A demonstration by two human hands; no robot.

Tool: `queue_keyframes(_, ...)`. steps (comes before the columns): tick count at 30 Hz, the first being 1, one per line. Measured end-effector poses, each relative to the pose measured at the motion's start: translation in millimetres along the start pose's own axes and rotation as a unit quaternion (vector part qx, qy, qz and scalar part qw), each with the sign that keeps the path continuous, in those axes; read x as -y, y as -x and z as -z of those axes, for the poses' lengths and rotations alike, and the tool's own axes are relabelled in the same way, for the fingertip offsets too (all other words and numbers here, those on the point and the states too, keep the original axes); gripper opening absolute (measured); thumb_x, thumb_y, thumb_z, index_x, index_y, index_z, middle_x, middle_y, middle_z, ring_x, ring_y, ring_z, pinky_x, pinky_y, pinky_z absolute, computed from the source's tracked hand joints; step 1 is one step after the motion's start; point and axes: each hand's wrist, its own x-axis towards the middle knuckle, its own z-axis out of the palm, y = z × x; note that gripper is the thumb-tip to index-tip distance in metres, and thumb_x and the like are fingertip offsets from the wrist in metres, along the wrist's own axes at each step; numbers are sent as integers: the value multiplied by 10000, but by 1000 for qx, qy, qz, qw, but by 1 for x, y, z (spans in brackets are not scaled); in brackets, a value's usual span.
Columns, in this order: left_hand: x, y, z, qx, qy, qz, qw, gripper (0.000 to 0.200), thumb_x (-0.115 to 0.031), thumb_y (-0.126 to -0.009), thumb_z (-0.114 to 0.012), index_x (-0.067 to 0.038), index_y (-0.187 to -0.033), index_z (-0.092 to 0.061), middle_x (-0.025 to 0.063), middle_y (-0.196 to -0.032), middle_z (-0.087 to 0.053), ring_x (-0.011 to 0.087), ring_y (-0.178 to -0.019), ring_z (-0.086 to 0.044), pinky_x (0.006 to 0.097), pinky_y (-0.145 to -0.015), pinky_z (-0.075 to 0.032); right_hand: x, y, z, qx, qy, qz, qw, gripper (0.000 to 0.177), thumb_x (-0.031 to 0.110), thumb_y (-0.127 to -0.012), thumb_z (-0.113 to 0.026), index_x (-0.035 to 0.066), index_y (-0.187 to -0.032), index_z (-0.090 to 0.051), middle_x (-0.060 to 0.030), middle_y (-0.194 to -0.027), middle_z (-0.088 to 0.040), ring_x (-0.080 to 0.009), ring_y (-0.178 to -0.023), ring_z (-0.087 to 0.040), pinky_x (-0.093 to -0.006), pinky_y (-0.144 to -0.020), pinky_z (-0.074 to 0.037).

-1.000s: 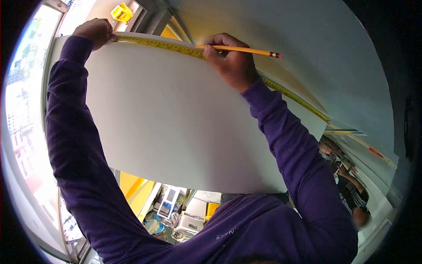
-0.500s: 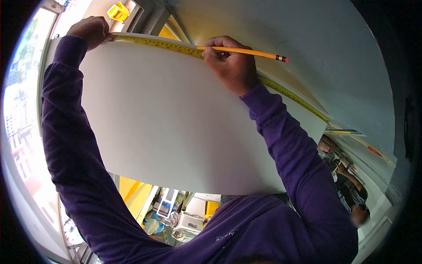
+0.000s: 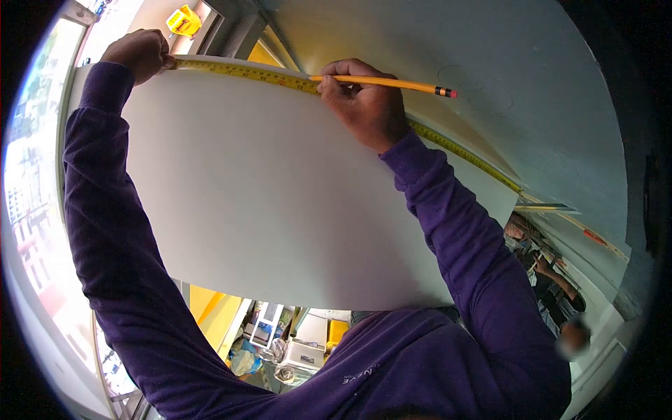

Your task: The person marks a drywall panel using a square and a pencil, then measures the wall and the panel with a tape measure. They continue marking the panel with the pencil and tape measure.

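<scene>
Head view: a tape measure (image 3: 245,71) is pinned at 11 o'clock by the clenched left hand (image 3: 138,52), and a pencil (image 3: 392,84) is grasped at 12 o'clock by the right hand (image 3: 364,105).

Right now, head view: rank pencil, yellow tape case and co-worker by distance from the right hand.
1. Pencil: held in the right hand, top centre.
2. Yellow tape case: top left corner.
3. Co-worker: lower right, background.

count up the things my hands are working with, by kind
tape measure: 1, held by the left hand
pencil: 1, in the right hand
white board: 1
total: 3
</scene>
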Motion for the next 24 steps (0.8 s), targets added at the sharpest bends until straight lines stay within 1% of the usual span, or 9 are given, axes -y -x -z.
queue_keyframes(4,-3,-1,3,21,-3,10,1000,315,-326,-883,-656,-26,-799,-696,159,-836,-635,298,-803,-629,409,-754,-518,-1,0,1,-6,31,29,999,142,100,-910,-617,-30,-966,-627,-85,-835,-692,-120,-780,-677,-256,-696,-568)
queue_keyframes(7,-3,0,3,22,-1,14,1000,312,-331,-883,-659,-29,-812,-697,154,-867,-638,295,-816,-631,408,-757,-519,-10,-3,-4,-43,-24,58,997,162,147,-853,-671,4,-925,-646,-92,-773,-691,-155,-683,-682,-287,-652,-561)
queue_keyframes(13,-3,1,2,16,-22,-2,1000,304,-333,-884,-659,-39,-819,-694,146,-902,-644,300,-825,-635,405,-759,-523,-6,-5,-5,-42,-34,70,996,162,151,-867,-665,2,-930,-652,-113,-799,-695,-170,-684,-685,-288,-646,-561)
queue_keyframes(15,3,-3,-6,-1,-23,-4,1000,291,-324,-883,-659,-43,-813,-691,151,-881,-649,308,-811,-639,405,-747,-524,-4,-5,-4,-35,-5,80,996,125,109,-883,-633,-10,-915,-650,-97,-818,-692,-149,-710,-671,-275,-655,-558)
queue_keyframes(16,4,-6,-4,27,-16,11,999,282,-314,-889,-648,-49,-797,-682,152,-867,-653,314,-805,-643,409,-732,-522,-3,-4,-2,-37,13,81,996,111,88,-891,-617,-17,-908,-649,-89,-827,-691,-138,-722,-664,-269,-659,-557)
queue_keyframes(18,0,0,3,-15,-47,-44,998,334,-372,-876,-664,-47,-808,-704,151,-819,-667,307,-730,-651,418,-708,-538,0,-2,1,-39,21,90,995,126,117,-886,-628,-6,-892,-654,-95,-808,-686,-153,-705,-664,-279,-640,-546)
queue_keyframes(20,15,-3,-13,-64,-43,-65,995,322,-357,-879,-653,-50,-793,-695,166,-846,-661,333,-785,-650,424,-710,-532,-1,-5,0,-66,22,110,991,166,175,-884,-636,10,-874,-654,-99,-773,-674,-182,-670,-658,-307,-611,-527)
queue_keyframes(22,16,-3,-10,-33,-17,-42,998,288,-330,-883,-642,-61,-795,-694,167,-872,-655,329,-830,-644,424,-727,-525,-2,-5,-1,-66,11,108,992,169,181,-887,-624,15,-862,-648,-99,-766,-669,-203,-653,-656,-324,-610,-529)
queue_keyframes(24,19,-2,-13,-42,-11,-48,998,268,-311,-876,-641,-61,-794,-687,165,-880,-650,331,-849,-636,427,-744,-517,-3,-3,-2,-77,25,121,989,161,177,-876,-622,19,-857,-643,-104,-760,-664,-222,-639,-651,-337,-601,-527)
